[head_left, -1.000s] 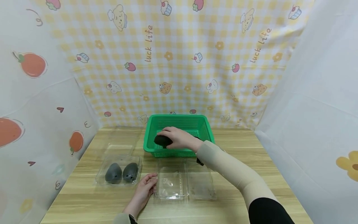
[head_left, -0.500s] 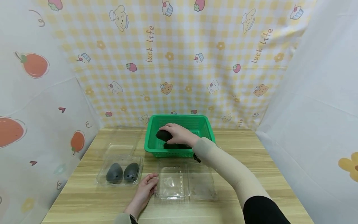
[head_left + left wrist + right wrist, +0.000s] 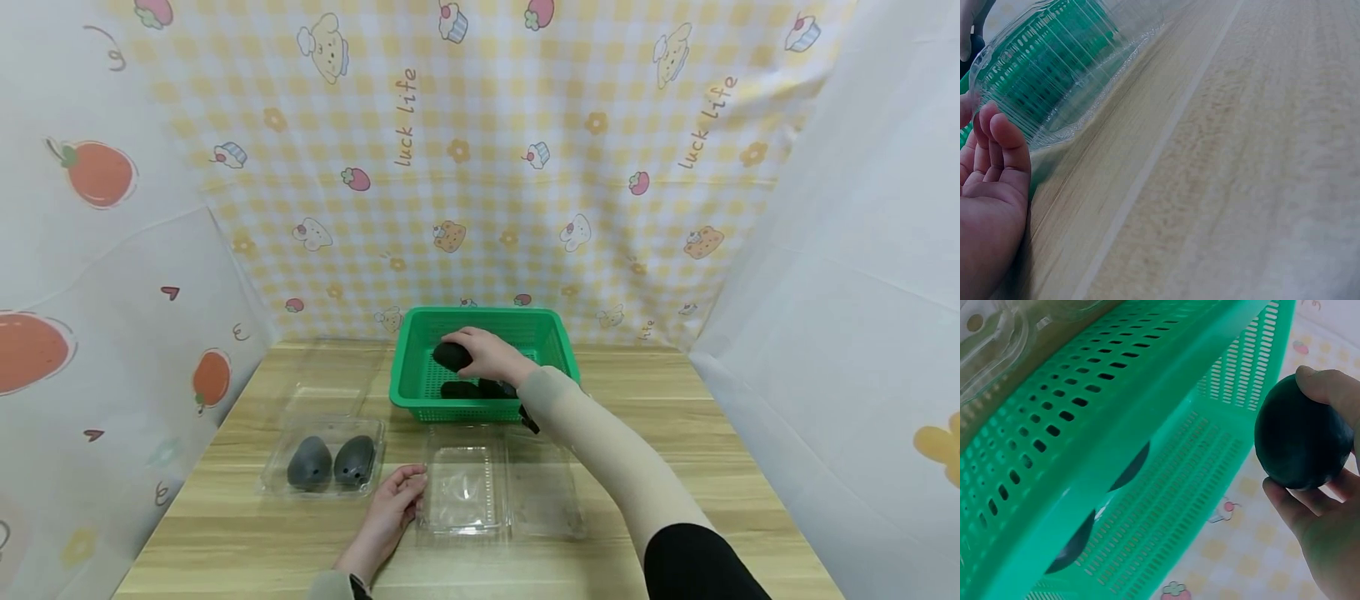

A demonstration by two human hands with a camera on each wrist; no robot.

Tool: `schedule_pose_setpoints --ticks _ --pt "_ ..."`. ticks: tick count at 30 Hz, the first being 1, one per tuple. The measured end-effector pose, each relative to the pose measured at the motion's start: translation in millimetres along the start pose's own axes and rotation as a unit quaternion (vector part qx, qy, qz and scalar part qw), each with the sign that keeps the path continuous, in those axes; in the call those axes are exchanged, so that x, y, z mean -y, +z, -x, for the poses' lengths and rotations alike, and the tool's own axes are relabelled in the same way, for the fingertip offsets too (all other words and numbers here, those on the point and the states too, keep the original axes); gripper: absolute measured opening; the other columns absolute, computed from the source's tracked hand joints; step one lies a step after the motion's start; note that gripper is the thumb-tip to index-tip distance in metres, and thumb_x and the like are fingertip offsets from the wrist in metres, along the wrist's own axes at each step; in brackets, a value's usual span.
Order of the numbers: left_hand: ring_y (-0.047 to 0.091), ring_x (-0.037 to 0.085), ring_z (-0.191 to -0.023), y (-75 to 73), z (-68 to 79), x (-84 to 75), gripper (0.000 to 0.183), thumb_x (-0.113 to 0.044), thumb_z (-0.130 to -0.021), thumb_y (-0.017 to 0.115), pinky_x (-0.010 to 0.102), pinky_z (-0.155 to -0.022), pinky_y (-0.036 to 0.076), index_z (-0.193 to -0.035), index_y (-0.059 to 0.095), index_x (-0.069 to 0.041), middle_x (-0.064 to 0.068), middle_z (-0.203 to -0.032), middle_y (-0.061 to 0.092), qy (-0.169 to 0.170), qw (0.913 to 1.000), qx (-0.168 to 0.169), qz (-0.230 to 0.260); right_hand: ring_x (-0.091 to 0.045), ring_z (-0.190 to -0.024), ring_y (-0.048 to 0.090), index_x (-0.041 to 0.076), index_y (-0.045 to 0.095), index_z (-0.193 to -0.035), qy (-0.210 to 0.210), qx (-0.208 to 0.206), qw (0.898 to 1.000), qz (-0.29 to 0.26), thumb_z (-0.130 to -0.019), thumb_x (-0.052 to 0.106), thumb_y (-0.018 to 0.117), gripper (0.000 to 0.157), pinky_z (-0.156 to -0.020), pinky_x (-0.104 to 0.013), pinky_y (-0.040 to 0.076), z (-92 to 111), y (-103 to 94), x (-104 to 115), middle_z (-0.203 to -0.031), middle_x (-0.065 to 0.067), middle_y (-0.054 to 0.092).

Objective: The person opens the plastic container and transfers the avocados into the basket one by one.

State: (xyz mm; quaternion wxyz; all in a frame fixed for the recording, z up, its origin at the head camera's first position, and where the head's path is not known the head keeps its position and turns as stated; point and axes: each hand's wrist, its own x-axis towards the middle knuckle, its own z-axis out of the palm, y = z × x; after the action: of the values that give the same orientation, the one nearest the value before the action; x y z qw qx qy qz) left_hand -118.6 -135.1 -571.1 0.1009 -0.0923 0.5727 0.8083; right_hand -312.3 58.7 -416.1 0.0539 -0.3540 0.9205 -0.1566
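My right hand (image 3: 491, 356) grips a dark, egg-shaped avocado (image 3: 452, 357), held above the green basket (image 3: 400, 379). Thumb and fingers wrap the avocado from opposite sides in the right wrist view. Lower in the basket lie more dark avocados (image 3: 460, 390), partly hidden by the basket wall and my arm. My left hand (image 3: 392, 504) holds the left rim of an open clear plastic clamshell box (image 3: 461, 492) at its fingertips. In the left wrist view the hand (image 3: 991, 194) has bent fingers at the box's edge; its thumb is mostly cut off.
To the left, another open clear clamshell (image 3: 273, 479) holds two dark avocados (image 3: 310, 463). The box's flat lid (image 3: 543, 496) spreads right of its base. Behind the basket hangs a checked cloth (image 3: 502, 192), with white cloth at both sides of the wooden table (image 3: 660, 433).
My right hand has lifted the avocado a little up and to the right, and more avocados in the basket have come into sight. My left hand stays at the box's rim.
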Motion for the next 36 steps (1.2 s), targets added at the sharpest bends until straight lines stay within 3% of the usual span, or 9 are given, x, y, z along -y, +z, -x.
schedule_pose_setpoints --ticks 11,20,36 --pt "0.048 0.010 -0.064 -0.3 -0.5 -0.8 0.033 -0.008 -0.096 0.059 0.022 -0.057 0.044 -0.123 0.048 0.007 -0.001 -0.081 0.055 -0.004 1.0000 0.000 -0.005 -0.022 -0.123 0.047 0.024 0.040 -0.147 0.031 0.005 0.999 -0.005 -0.089 0.024 0.072 0.066 -0.096 -0.038 0.044 -1.1 5.3 -11.6 -0.143 -0.006 0.043" --pt "0.049 0.010 -0.065 -3.2 -0.9 0.3 0.029 -0.007 -0.096 0.058 0.022 -0.059 0.045 -0.120 0.049 0.005 -0.001 -0.081 0.054 0.004 0.9997 0.016 -0.016 -0.025 -0.123 0.048 0.020 0.041 -0.147 0.032 0.003 0.999 -0.020 -0.088 0.020 0.072 0.066 -0.096 -0.041 0.044 -1.2 9.5 -19.2 -0.143 -0.008 0.044" --pt "0.049 0.011 -0.065 -2.5 0.3 -0.3 0.034 -0.008 -0.096 0.058 0.022 -0.059 0.045 -0.123 0.047 0.008 0.000 -0.083 0.055 0.002 0.9997 0.015 -0.016 -0.025 -0.122 0.049 0.021 0.040 -0.147 0.052 0.009 0.999 -0.012 -0.088 0.022 0.072 0.067 -0.094 -0.041 0.045 -5.7 16.3 -26.1 -0.142 -0.008 0.045"
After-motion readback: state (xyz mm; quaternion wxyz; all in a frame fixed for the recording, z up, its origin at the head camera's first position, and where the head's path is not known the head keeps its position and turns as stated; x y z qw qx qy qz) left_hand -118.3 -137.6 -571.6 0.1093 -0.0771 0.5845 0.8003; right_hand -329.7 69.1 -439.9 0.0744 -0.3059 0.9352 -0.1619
